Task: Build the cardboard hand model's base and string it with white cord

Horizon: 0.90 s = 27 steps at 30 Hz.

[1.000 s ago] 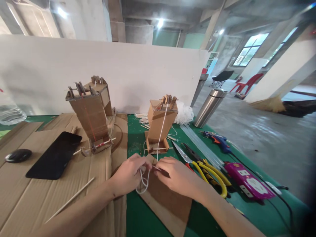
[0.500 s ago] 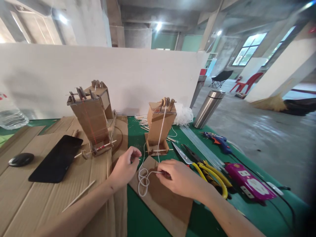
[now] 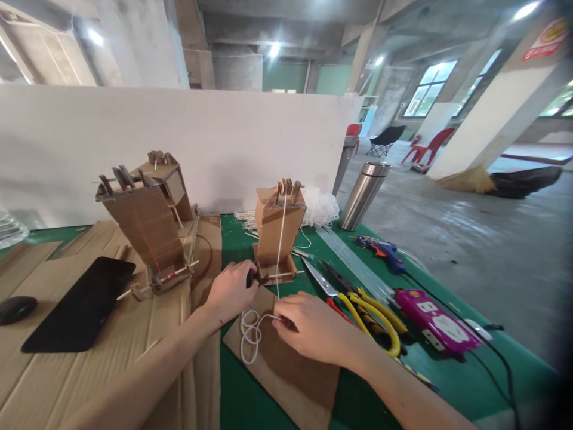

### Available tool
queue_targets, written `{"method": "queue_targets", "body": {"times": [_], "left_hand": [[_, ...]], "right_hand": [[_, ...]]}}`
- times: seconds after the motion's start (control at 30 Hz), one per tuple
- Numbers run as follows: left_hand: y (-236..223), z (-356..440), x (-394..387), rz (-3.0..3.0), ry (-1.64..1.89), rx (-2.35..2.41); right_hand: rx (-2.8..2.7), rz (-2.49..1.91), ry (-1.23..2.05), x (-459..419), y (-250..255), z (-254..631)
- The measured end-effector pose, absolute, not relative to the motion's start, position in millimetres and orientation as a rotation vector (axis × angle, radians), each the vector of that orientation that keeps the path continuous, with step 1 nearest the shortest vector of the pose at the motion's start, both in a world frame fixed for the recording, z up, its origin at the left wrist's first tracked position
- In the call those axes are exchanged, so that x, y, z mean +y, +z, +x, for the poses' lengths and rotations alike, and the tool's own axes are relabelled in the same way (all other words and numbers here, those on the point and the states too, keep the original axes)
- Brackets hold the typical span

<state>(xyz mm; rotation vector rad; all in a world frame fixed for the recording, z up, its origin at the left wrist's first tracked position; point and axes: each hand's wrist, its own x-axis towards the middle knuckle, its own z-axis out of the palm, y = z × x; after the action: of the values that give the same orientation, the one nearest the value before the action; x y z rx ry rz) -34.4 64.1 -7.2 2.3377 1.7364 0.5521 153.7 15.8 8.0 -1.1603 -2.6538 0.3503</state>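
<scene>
A small cardboard tower point(image 3: 278, 236) stands upright on the green table, with cardboard discs point(image 3: 285, 186) on its top. From the discs a white string point(image 3: 281, 239) runs down the front, past a thin wooden stick point(image 3: 286, 275) across the base. My right hand point(image 3: 308, 325) is closed in a pinch on this string; a loose loop of it curls on the flat cardboard piece point(image 3: 308, 373) below. At the base's left corner, by the stick's end, my left hand point(image 3: 233, 288) has its fingers curled together; what lies between them is hidden.
Scissors point(image 3: 320, 278) and yellow-handled pliers point(image 3: 380, 304) lie right of my right hand. Beyond are glue sticks point(image 3: 353, 260), a glue gun point(image 3: 391, 257), a purple box point(image 3: 436, 319) and a steel flask point(image 3: 364, 196). Leftward are a taller cardboard model point(image 3: 147, 227), a phone point(image 3: 80, 304) and a mouse point(image 3: 17, 310).
My left hand has moved forward to the left corner of the small tower's base. My right hand keeps its pinch on the string. The whole view has shifted slightly to the right.
</scene>
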Motion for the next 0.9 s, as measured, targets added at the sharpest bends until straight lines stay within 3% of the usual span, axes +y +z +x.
{"method": "queue_targets", "body": {"times": [0.9], "left_hand": [[-24.1, -38.9, 67.4, 2.377, 0.641, 1.668]], "right_hand": [[-2.652, -1.189, 0.408, 16.8, 9.1, 151.1]]}}
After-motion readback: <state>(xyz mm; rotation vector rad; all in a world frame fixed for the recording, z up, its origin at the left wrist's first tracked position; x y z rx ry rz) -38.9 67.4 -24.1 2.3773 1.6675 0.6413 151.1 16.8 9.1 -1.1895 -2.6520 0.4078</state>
